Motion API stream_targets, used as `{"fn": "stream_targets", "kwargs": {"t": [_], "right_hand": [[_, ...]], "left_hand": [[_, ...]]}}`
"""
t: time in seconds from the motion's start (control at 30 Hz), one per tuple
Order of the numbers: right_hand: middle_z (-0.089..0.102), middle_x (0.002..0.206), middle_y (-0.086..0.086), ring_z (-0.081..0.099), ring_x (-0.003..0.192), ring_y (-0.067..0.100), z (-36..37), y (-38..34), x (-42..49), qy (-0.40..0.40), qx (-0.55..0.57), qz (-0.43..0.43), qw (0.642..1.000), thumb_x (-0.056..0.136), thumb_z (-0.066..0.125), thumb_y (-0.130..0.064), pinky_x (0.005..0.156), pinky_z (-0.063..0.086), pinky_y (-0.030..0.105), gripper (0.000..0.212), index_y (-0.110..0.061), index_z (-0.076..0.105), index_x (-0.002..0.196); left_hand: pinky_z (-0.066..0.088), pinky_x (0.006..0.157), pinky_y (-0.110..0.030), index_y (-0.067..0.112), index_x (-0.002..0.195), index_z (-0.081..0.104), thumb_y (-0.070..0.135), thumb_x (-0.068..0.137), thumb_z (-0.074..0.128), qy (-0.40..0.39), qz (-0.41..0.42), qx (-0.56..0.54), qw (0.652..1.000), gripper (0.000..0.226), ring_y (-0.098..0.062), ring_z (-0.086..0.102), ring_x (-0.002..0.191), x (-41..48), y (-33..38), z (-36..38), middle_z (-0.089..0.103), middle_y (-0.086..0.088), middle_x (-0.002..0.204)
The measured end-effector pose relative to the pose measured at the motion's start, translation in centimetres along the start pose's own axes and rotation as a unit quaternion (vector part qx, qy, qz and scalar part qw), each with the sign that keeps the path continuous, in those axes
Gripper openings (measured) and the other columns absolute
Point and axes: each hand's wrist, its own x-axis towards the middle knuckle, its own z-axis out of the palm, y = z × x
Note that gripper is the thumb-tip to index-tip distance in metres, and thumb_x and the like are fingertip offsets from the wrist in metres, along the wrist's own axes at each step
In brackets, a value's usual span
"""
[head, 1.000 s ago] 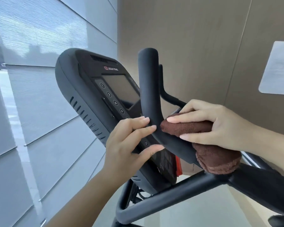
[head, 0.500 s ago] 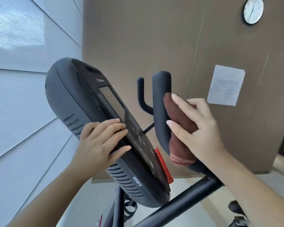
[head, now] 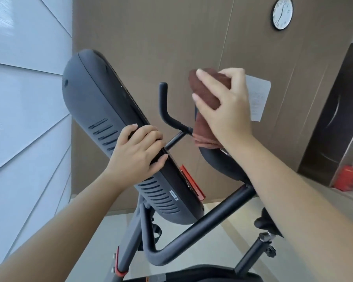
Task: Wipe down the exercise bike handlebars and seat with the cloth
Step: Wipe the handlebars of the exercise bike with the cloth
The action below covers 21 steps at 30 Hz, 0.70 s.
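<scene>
My right hand (head: 227,102) grips a brown cloth (head: 204,92) wrapped over the top end of the near black handlebar grip (head: 220,163), whose tip is hidden under the cloth. The far handlebar grip (head: 163,102) stands bare to the left of it. My left hand (head: 138,152) is closed on the edge of the grey console (head: 102,119), thumb on the screen side. A black crossbar (head: 202,222) runs below both hands. The seat is not clearly in view.
A brown wall panel carries a paper notice (head: 258,100) and a round clock (head: 282,13). Pale wall panels fill the left. A dark door (head: 334,119) and a red box (head: 348,178) sit at the right. A black knob (head: 268,222) juts near my right forearm.
My right hand has slid the cloth up the near grip from its lower bend to its top end. My left hand shifted along the console edge. The view tilted upward and right.
</scene>
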Motion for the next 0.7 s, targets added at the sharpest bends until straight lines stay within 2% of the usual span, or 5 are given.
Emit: {"fn": "stream_targets", "kwargs": {"t": [0.23, 0.47, 0.53, 0.6, 0.7], "right_hand": [[0.055, 0.107, 0.023, 0.051, 0.089, 0.039, -0.5, 0.9, -4.9, -0.072, -0.151, -0.116, 0.979, 0.08, 0.066, -0.014, 0.062, 0.054, 0.045, 0.03, -0.015, 0.065, 0.11], [0.061, 0.1, 0.022, 0.056, 0.083, 0.037, -3.7, 2.4, -9.9, -0.176, -0.161, -0.148, 0.96, 0.072, 0.076, -0.01, 0.062, 0.056, 0.044, 0.035, -0.015, 0.07, 0.105], [0.058, 0.102, 0.02, 0.055, 0.086, 0.036, -4.7, 2.4, -9.2, -0.207, -0.126, -0.139, 0.96, 0.073, 0.075, -0.012, 0.069, 0.055, 0.045, 0.033, -0.016, 0.07, 0.105], [0.053, 0.104, 0.015, 0.053, 0.094, 0.03, -4.8, 2.1, -7.5, -0.202, -0.058, -0.097, 0.973, 0.076, 0.072, -0.015, 0.084, 0.051, 0.039, 0.032, -0.018, 0.068, 0.108], [0.042, 0.104, 0.006, 0.047, 0.098, 0.014, -2.7, 1.0, -3.8, -0.061, 0.024, 0.002, 0.998, 0.079, 0.07, -0.022, 0.093, 0.036, 0.011, 0.036, -0.019, 0.064, 0.114]], "left_hand": [[0.026, 0.095, -0.037, 0.014, 0.088, 0.066, 0.031, 0.084, 0.052, 0.001, 0.008, -0.013, 1.0, 0.022, -0.018, 0.05, 0.106, -0.1, 0.1, 0.1, 0.066, 0.0, 0.095], [0.026, 0.097, -0.039, 0.011, 0.091, 0.067, 0.03, 0.086, 0.048, -0.042, 0.013, -0.009, 0.999, 0.027, -0.023, 0.06, 0.103, -0.1, 0.3, -1.0, 0.067, -0.003, 0.098], [0.025, 0.098, -0.04, 0.01, 0.091, 0.066, 0.03, 0.086, 0.046, -0.053, 0.01, -0.004, 0.999, 0.029, -0.024, 0.06, 0.103, -0.1, 0.4, -1.2, 0.066, -0.004, 0.097], [0.024, 0.099, -0.042, 0.01, 0.09, 0.066, 0.029, 0.086, 0.046, -0.059, 0.012, 0.002, 0.998, 0.028, -0.025, 0.059, 0.103, -0.1, 0.6, -1.1, 0.066, -0.005, 0.097], [0.024, 0.1, -0.043, 0.009, 0.088, 0.065, 0.028, 0.085, 0.047, -0.064, 0.015, 0.016, 0.998, 0.026, -0.025, 0.06, 0.102, -0.1, 0.8, -0.8, 0.066, -0.006, 0.096]]}}
